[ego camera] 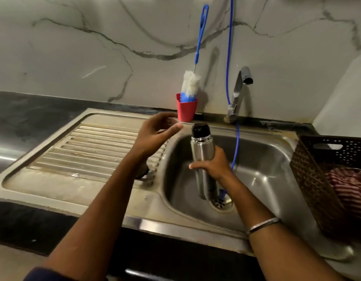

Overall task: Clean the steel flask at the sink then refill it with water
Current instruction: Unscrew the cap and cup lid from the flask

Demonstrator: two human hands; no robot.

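Dark bench (33, 118) at left, carrying the steel sink (266, 179) with its ribbed drainboard (94, 147). Left hand (155, 132) hovers over the drainboard's right edge, its fingers (171, 129) loosely curled and part-spread, holding nothing, near the cap (200, 129) but apart from it. Behind, a red cup (186, 111) holds a brush (190, 84) whose blue handle leans on the marble wall. The flask (202, 155) stands about upright over the basin, cap on, its base near the drain (221, 201); whether it rests on the basin floor cannot be told. Right hand (214, 165) wraps the mid-body, fingers closed around it. Tap (238, 92) behind and right of the flask, no water running; a blue hose (236, 142) hangs into the basin. Brown basket (309, 179) with striped cloth (350, 191) at far right.

Handling, as judged: a rigid, smooth metal cylinder, likely slippery once wet and of moderate weight, heavier if full. Best held around the mid-body, as here, with the free hand gripping the cap to twist it off.
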